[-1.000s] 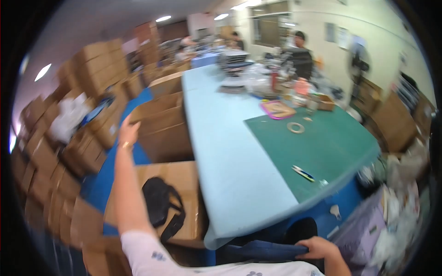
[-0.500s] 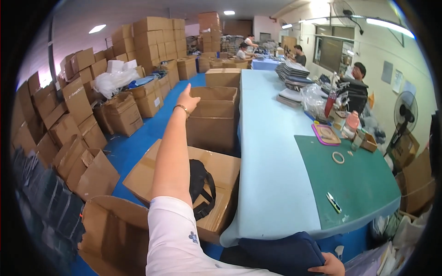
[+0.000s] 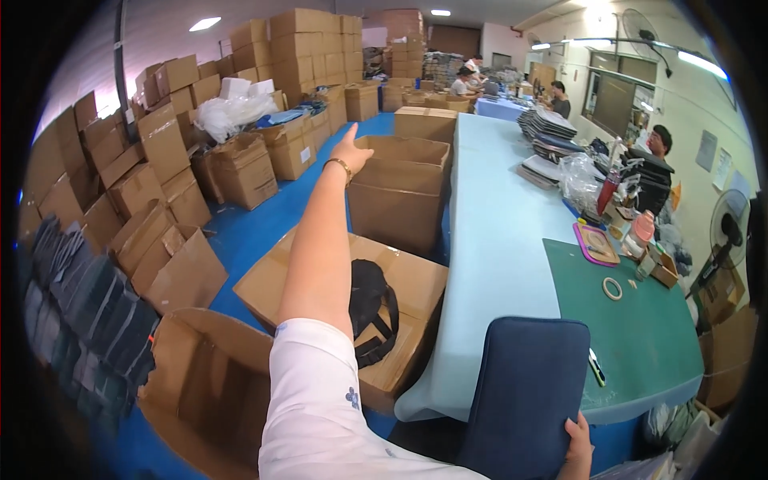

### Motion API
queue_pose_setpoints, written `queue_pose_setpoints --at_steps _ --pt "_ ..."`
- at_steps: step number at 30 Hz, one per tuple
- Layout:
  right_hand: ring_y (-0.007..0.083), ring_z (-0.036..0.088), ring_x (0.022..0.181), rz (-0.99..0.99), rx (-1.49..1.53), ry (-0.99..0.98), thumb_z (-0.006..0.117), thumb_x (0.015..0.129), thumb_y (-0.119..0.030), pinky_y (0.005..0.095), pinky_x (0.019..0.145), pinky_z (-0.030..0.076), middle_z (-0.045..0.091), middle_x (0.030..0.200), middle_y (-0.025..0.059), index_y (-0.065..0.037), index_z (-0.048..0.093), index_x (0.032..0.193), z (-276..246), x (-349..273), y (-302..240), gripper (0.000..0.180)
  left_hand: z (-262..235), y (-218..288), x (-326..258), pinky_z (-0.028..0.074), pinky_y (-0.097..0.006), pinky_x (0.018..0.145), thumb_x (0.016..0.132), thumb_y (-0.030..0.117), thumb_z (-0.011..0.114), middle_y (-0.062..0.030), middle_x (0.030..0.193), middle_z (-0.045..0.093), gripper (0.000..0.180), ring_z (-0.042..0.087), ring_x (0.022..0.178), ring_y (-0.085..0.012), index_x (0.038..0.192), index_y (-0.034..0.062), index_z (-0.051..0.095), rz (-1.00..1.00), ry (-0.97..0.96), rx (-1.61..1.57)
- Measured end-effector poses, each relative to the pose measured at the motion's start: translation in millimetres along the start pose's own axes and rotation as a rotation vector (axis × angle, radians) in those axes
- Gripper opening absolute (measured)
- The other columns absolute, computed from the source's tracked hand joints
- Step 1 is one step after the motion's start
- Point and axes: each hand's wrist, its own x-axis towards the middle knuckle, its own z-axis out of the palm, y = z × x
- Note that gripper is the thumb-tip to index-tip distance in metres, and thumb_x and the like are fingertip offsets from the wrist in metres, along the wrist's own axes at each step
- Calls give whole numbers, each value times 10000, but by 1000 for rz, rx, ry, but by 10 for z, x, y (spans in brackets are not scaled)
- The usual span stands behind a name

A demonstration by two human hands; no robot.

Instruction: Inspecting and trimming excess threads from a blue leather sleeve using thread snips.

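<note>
At the near end of the blue-covered table (image 3: 494, 240), the right hand (image 3: 578, 442) grips a navy padded case (image 3: 526, 388); firm edge pressure should steady it. Left of the table, the left hand (image 3: 350, 152), thumb and forefinger apart, extends beside an open carton (image 3: 398, 200), contact unclear. The case's bottom is cut off.

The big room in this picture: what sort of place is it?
Probably a workshop or packing room, perhaps for fabric goods: stacks of brown cardboard boxes, a long table covered in pale blue cloth, and a pile of dark blue-grey, fabric-like bundles suggest it.
</note>
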Motion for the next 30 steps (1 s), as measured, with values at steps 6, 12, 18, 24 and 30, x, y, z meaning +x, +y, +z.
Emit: queue_pose_setpoints --at_steps 6,12,18,24,30 --pt "238 601 955 122 -1 156 615 852 -174 363 827 499 604 1082 130 7 475 1230 407 589 308 442 -233 266 -358 494 -281 589 798 196 653 -28 739 614 345 568 660 -109 1108 62 583 -63 -301 41" --pt "218 623 880 198 -187 120 657 823 -164 335 761 519 615 1053 135 2 479 1227 695 561 195 472 -441 1429 -2474 448 -307 608 790 91 669 -57 786 580 80 577 707 -198 817 58 601 903 -630 -454" --pt "210 628 903 268 -235 61 689 810 -219 348 779 524 612 1077 132 1 462 1260 638 709 231 550 -961 1939 -3357 501 -258 798 734 129 782 -69 919 550 309 614 851 -238 909 107 528 857 -1082 -1772" --pt "211 628 907 273 -147 57 707 806 -231 345 775 532 603 1084 151 15 457 1245 564 668 201 562 -986 2278 -3519 427 -227 664 742 -7 706 -9 801 550 208 585 821 -145 778 98 531 542 -994 -1924" --pt "202 623 924 217 -158 17 715 801 -247 332 783 529 600 1093 151 14 458 1243 628 679 283 574 -954 2258 -3376 493 -300 880 740 -134 633 -45 1056 657 274 610 1005 -104 908 83 626 1065 -1093 -2059"
